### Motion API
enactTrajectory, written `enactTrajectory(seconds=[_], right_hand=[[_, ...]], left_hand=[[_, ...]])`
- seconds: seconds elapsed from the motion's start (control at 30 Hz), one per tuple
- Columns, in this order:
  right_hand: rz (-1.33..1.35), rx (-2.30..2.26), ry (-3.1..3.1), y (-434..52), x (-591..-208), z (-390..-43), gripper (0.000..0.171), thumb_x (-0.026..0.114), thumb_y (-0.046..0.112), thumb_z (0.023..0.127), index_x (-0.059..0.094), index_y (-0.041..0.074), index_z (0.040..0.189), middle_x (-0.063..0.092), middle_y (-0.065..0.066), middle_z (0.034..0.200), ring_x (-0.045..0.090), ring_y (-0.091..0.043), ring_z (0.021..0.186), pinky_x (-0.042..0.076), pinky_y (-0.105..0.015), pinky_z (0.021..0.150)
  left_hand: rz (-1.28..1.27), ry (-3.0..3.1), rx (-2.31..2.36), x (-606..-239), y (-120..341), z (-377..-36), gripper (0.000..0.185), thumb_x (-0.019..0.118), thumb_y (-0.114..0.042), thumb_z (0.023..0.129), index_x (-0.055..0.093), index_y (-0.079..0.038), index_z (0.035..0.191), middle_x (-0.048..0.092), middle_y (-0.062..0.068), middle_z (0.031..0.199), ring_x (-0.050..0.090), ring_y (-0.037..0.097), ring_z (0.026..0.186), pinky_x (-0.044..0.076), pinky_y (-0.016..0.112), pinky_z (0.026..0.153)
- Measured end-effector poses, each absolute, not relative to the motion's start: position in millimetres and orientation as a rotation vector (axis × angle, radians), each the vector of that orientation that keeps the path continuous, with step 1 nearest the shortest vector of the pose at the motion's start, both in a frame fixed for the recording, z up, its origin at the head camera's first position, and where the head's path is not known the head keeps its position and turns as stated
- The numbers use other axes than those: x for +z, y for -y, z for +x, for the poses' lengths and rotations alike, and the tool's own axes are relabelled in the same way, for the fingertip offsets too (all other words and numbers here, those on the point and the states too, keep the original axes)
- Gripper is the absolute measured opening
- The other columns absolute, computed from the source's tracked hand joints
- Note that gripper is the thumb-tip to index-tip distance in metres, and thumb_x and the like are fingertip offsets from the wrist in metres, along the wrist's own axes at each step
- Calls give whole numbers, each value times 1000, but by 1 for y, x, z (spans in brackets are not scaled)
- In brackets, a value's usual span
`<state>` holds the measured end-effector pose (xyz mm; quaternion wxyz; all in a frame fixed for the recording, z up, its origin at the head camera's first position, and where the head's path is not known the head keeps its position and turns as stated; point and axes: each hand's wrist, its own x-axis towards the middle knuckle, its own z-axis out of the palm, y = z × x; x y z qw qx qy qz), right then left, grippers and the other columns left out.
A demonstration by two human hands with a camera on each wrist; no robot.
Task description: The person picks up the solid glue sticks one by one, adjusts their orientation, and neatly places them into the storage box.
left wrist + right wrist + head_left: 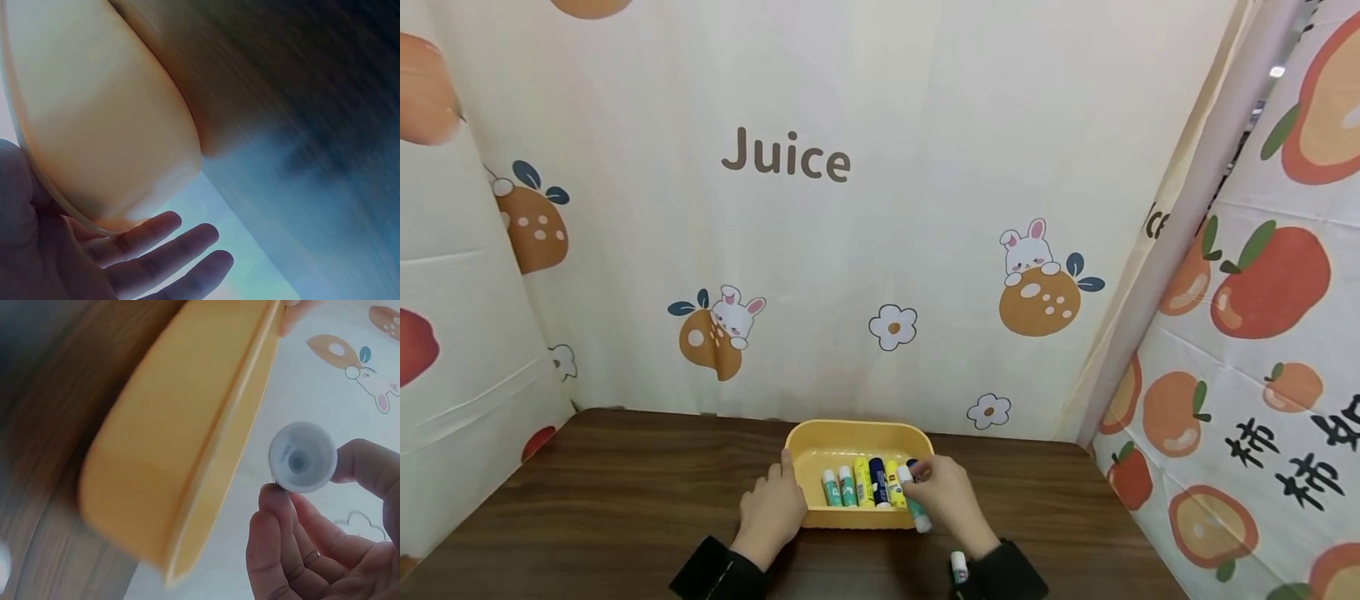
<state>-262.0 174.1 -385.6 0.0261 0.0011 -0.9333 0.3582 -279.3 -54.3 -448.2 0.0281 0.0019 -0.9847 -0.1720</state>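
Observation:
A yellow plastic tray [857, 432] stands on the brown wooden table [625, 492] and holds several glue sticks [862, 483] side by side, green, yellow and dark blue. My left hand [775, 492] rests against the tray's left end with its thumb at the rim. The left wrist view shows its fingers [162, 247] straight beside the tray wall [100, 125]. My right hand [928, 487] pinches a green and white glue stick [914, 504] over the tray's right end. In the right wrist view the stick's white round end [303, 456] sits between my fingertips [278, 509], beside the tray [181, 450].
Another small glue stick [958, 567] lies on the table by my right sleeve [1007, 571]. Printed cloth walls [786, 158] with fruit and rabbit pictures close in the back and both sides. A pale post [1180, 225] leans at the right corner.

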Motion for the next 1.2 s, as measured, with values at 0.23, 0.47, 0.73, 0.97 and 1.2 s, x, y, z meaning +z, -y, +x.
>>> enactTrajectory(seconds=[0.23,0.47,0.73,0.97,1.2], right_hand=[[124,1144,2772,-133,-399,-285,19,68,11,72,69,-1,87,66,-10,83,54,-13,62,44,-27,54],[122,1177,2746,-106,-412,-295,21,67,10,73,69,-1,91,66,-12,87,52,-15,61,42,-29,55],[48,1183,2819,-76,-423,-301,19,71,14,76,68,2,91,66,-7,87,55,-14,66,46,-28,58],[84,1038,2826,-63,-440,-300,9,71,11,74,66,4,76,62,-2,70,49,-12,57,39,-25,50],[81,901,2833,-59,-450,-300,32,72,12,74,53,10,49,41,5,47,39,-13,44,28,-25,43]], left_hand=[[4,3026,-526,-449,52,-278,56,47,-17,93,32,10,140,55,23,117,58,35,87,47,48,66],[20,3036,-527,-448,52,-277,56,47,-17,92,33,10,140,55,23,118,58,35,88,48,49,67],[2,3001,-510,-451,53,-277,57,49,-17,91,35,10,138,56,22,115,58,34,84,47,47,63],[-5,2970,-508,-453,53,-276,57,50,-18,91,36,9,138,57,20,111,58,33,81,46,47,61],[-26,2942,-496,-456,53,-277,57,51,-18,90,37,10,138,58,20,108,57,33,78,45,46,60]])
